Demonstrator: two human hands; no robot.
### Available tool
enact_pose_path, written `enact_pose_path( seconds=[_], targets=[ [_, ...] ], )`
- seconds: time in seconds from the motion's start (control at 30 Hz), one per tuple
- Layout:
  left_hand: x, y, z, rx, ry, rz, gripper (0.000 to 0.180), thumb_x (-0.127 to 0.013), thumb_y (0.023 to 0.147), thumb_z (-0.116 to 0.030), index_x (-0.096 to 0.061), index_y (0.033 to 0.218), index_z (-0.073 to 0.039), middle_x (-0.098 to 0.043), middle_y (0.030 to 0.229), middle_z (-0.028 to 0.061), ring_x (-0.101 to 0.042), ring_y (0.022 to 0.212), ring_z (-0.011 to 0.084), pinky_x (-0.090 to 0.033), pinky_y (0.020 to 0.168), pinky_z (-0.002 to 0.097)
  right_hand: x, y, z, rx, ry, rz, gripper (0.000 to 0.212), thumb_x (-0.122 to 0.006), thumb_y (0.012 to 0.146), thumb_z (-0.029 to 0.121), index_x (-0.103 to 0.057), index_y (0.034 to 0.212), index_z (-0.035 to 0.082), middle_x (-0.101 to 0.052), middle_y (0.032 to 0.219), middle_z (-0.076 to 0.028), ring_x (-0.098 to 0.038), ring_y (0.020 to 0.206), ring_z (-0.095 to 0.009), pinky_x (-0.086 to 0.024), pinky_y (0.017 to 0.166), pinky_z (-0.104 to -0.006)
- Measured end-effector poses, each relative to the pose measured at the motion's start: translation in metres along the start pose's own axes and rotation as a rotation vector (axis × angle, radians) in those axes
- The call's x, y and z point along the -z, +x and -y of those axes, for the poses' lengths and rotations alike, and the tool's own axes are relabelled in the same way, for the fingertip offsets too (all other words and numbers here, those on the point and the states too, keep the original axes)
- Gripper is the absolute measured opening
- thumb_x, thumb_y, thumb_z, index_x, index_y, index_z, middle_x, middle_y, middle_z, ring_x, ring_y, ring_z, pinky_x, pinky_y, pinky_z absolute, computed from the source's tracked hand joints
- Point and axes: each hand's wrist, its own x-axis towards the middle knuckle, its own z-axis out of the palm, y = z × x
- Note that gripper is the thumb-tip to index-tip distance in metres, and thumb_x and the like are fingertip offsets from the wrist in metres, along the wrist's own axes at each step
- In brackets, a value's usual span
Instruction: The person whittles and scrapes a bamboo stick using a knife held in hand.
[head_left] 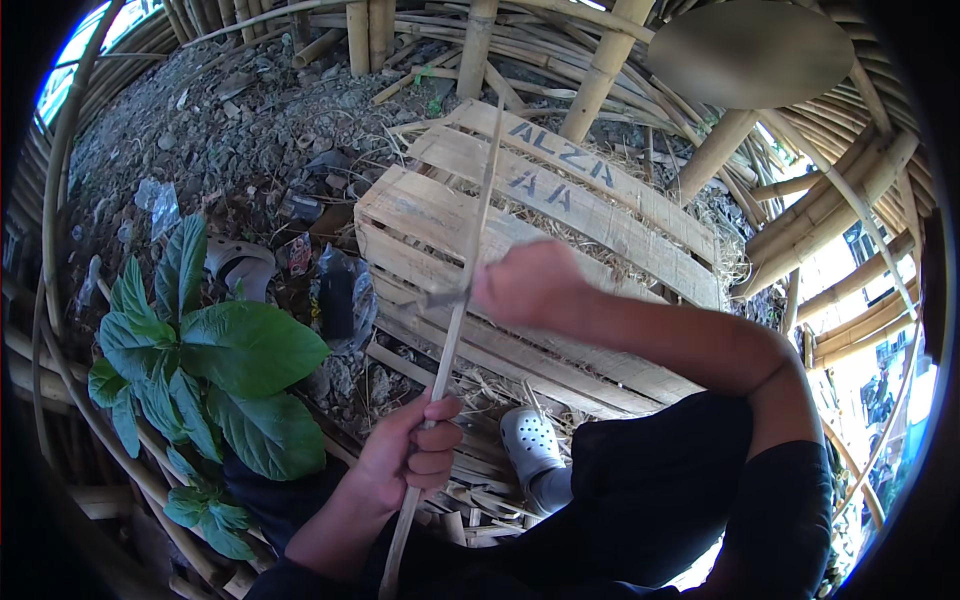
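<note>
My left hand (412, 447) is wrapped round the lower part of a long, thin bamboo strip (483, 205). The strip stands at a slant, running from my lap up across a slatted wooden crate (590, 232). Higher up, my right hand (535, 285) is closed in a fist, smeared by motion, on a knife whose handle is hidden in it. The short blade of the knife (436, 299) sticks out to the left and crosses the strip. Behind both hands lies the crate, with straw showing between its boards.
At left a leafy green plant (250, 350) stands close to my left forearm. Light clogs (531, 442) are on my feet. Bamboo poles (608, 70) rise at the back and right. Stony soil (250, 120) with plastic litter stretches behind. Wood scraps lie below the crate.
</note>
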Motion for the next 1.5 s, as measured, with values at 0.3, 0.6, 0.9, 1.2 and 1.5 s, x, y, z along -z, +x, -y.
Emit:
enact_pose_path(
  seconds=[0.3, 0.6, 0.9, 1.2, 1.5],
  targets=[
    [-0.007, -0.002, -0.008, -0.017, 0.077, -0.068, 0.032, -0.031, 0.103, -0.038, -0.042, 0.082, -0.017, -0.025, 0.057, -0.0087, -0.017, 0.039, 0.002, -0.013, 0.031, 0.0199, 0.015, 0.019, -0.026, 0.102, -0.048, -0.175, 0.048, -0.035, 0.091, 0.032, -0.064, 0.063, 0.006, -0.06, 0.059, -0.018, -0.063, 0.06, -0.034, -0.053, 0.06, -0.0457],
    [-0.009, -0.004, -0.008, -0.018, 0.015, -0.067, 0.033, -0.03, 0.103, -0.037, -0.043, 0.081, -0.016, -0.024, 0.056, -0.0085, -0.016, 0.038, 0.0016, -0.013, 0.03, 0.0197, 0.025, 0.012, -0.009, 0.019, -0.135, 0.031, 0.044, -0.036, 0.092, 0.034, -0.067, 0.074, 0.009, -0.065, 0.069, -0.012, -0.065, 0.065, -0.029, -0.052, 0.061, -0.0433],
    [-0.001, -0.006, -0.008, 0.03, 0.12, -0.043, 0.032, -0.031, 0.102, -0.042, -0.041, 0.081, -0.02, -0.024, 0.059, -0.0095, -0.016, 0.041, 0.0019, -0.012, 0.032, 0.0198, 0.036, 0.024, -0.034, -0.087, -0.226, 0.077, 0.047, -0.034, 0.094, 0.034, -0.066, 0.071, 0.007, -0.067, 0.071, -0.013, -0.066, 0.068, -0.03, -0.053, 0.062, -0.0433],
    [-0.008, -0.005, -0.007, -0.014, 0.046, -0.091, 0.033, -0.03, 0.103, -0.038, -0.042, 0.081, -0.017, -0.024, 0.056, -0.0089, -0.015, 0.038, 0.0016, -0.012, 0.029, 0.0195, 0.011, 0.002, -0.013, 0.112, -0.022, 0.055, 0.047, -0.037, 0.09, 0.031, -0.063, 0.06, 0.006, -0.06, 0.059, -0.018, -0.061, 0.058, -0.036, -0.052, 0.064, -0.0469],
    [-0.006, -0.006, -0.007, -0.012, 0.058, -0.096, 0.032, -0.03, 0.103, -0.038, -0.042, 0.082, -0.017, -0.024, 0.056, -0.0089, -0.015, 0.038, 0.0015, -0.012, 0.03, 0.0199, 0.015, 0.001, -0.007, 0.14, -0.122, 0.074, 0.045, -0.038, 0.091, 0.033, -0.065, 0.066, 0.007, -0.064, 0.065, -0.015, -0.065, 0.064, -0.031, -0.052, 0.061, -0.0441]
  ],
)
